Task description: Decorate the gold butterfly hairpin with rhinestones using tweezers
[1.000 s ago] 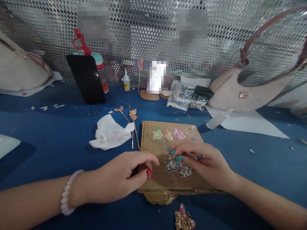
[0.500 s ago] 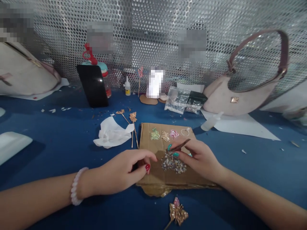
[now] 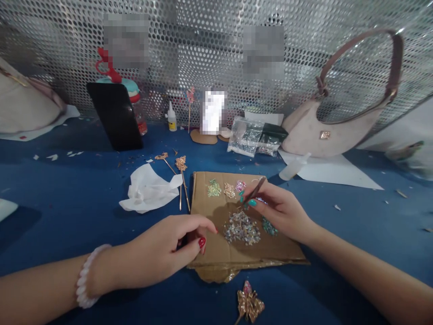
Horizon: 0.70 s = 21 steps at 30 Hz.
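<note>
A moment ago the right hand (image 3: 284, 210) was over the shiny clear gems (image 3: 242, 229), and now it has slid to the far side of them, so the whole pile shows and the blue-green gems (image 3: 269, 226) peek out on the right. That hand pinches a thin dark tool (image 3: 256, 190), its tip down by the pile's far edge; I can't tell if it touches. The left hand (image 3: 169, 248) has stayed by the left edge of the cardboard (image 3: 284, 248), fingers curled loosely; some are hidden, so I can't tell if it grips anything. Bare brown board runs along the near side and the near right corner. On the far part sit little heaps of green gems (image 3: 214, 188), peach gems (image 3: 229, 190) and pink gems (image 3: 240, 185), the pink ones just beside the right fingers. Just off the near edge lies a gold butterfly pin (image 3: 249, 301). Crumpled white paper (image 3: 149, 189) and two gold pins (image 3: 181, 162) lie on the left. The blue surface (image 3: 84, 189) stretches wide on both sides, with paper scraps. A phone (image 3: 117, 117) and a pale handbag (image 3: 304, 135) stand far back, before a silver wall full of holes (image 3: 189, 40).
</note>
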Tool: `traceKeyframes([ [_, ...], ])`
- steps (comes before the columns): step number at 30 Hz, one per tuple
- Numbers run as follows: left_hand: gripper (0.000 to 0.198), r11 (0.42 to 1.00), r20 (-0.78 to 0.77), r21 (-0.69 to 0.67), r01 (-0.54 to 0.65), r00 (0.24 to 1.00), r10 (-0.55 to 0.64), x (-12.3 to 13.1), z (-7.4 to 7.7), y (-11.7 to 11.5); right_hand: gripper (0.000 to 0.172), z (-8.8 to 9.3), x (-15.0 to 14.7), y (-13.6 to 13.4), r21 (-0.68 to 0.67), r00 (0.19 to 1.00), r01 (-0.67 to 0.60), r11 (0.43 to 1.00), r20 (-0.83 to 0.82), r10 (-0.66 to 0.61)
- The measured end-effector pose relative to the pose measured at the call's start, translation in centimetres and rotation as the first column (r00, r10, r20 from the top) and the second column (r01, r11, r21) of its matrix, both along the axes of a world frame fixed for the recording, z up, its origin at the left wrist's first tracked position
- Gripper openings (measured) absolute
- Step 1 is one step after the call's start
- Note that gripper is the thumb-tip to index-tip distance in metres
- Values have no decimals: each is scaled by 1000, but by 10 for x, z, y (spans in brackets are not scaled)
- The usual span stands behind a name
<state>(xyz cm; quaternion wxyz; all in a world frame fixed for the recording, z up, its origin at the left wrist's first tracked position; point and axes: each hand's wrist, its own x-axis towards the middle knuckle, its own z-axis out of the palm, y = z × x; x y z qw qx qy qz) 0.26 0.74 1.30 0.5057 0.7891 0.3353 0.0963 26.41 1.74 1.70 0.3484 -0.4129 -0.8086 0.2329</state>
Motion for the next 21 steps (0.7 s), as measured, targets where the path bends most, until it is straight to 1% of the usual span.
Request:
traceKeyframes([
  [4, 26, 1000, -20, -16, -8, 1000, 7, 0, -1, 1, 11, -1, 1, 2, 3, 998, -52, 999, 35, 52],
  [8, 26, 1000, -33, -1, -1, 999, 1, 2, 4, 1, 14, -3, 1, 2, 8, 996, -28, 1000, 86, 27],
  [11, 27, 1000, -77, -6, 4, 997, -4, 2, 7, 3, 14, -3, 1, 2, -3, 993, -2, 1000, 122, 3],
  [13, 26, 1000, -82, -4, 2, 997, -3, 2, 6, 4, 14, -3, 1, 2, -16, 991, 11, 1000, 135, -9],
  [16, 24, 999, -56, 33, -10, 998, 12, 1, 0, 4, 13, -3, 1, 2, -31, 989, 14, 999, 144, -9],
  [18, 24, 998, -48, 65, -14, 999, 18, 0, -4, 4, 12, -1, 1, 2, -36, 989, 5, 999, 146, 1],
  [21, 25, 997, -53, 82, -16, 998, 20, 0, -4, 3, 12, 1, 3, 2, -59, 992, -26, 998, 124, 33],
])
